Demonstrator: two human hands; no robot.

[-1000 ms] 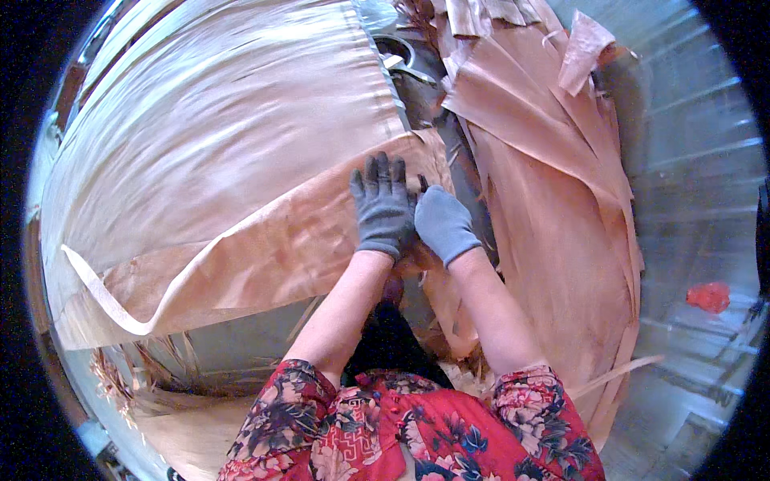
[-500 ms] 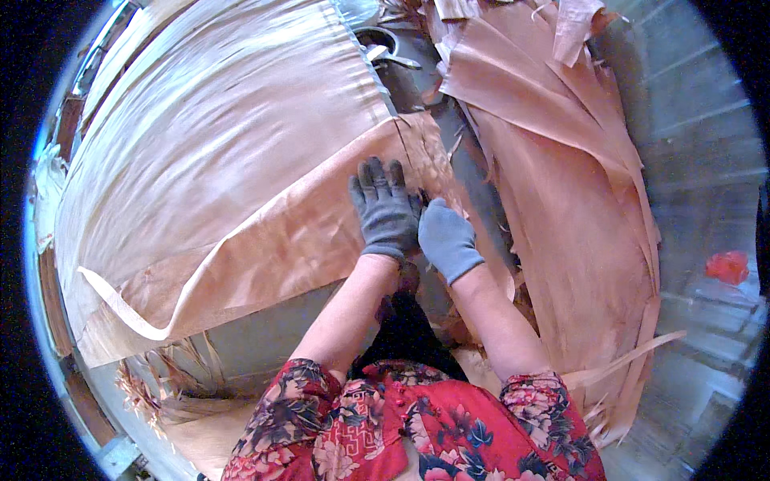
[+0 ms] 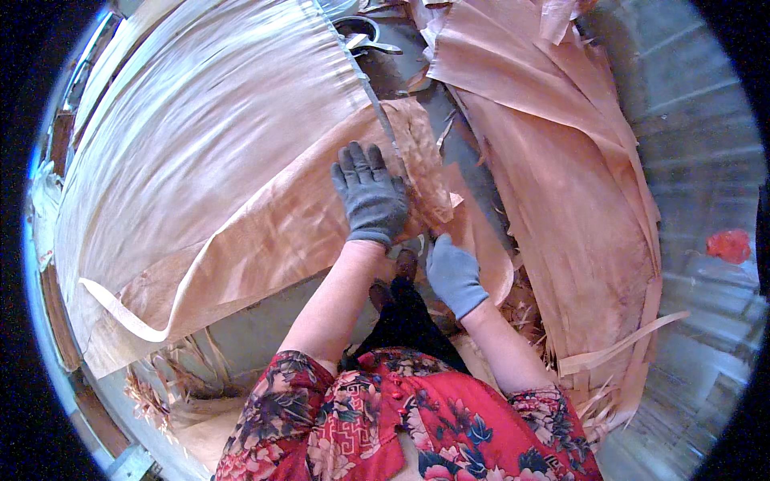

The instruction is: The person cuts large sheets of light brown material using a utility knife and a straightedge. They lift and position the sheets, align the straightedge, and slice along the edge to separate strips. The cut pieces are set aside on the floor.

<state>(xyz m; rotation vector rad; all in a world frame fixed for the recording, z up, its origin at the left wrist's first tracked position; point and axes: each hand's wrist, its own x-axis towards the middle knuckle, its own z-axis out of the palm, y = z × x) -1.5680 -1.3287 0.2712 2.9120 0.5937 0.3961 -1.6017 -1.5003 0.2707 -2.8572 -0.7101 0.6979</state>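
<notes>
A thin tan wood veneer sheet (image 3: pixel 273 216) lies across the stack, its near-left edge curled up. My left hand (image 3: pixel 370 196), in a grey glove, lies flat on its right end with the fingers apart. Just right of it, a rough-edged veneer strip (image 3: pixel 421 156) runs along a dark slit beside the sheet. My right hand (image 3: pixel 455 272), gloved too, is closed near the strip's near end. A small dark bit shows at its fingertips; the glove hides the rest, so I cannot tell what it is.
To the left spreads a broad stack of pale veneer sheets (image 3: pixel 216 104). On the right lies a long pile of loose veneer (image 3: pixel 561 200). A dark round object with a pale handle-like piece (image 3: pixel 377 46) sits at the far middle. Scraps (image 3: pixel 525 313) litter the floor; a red item (image 3: pixel 728 245) lies far right.
My right hand has drawn nearer to my body, away from my left hand. The slit between strip and sheet has lengthened and widened. My left hand sits slightly further left.
</notes>
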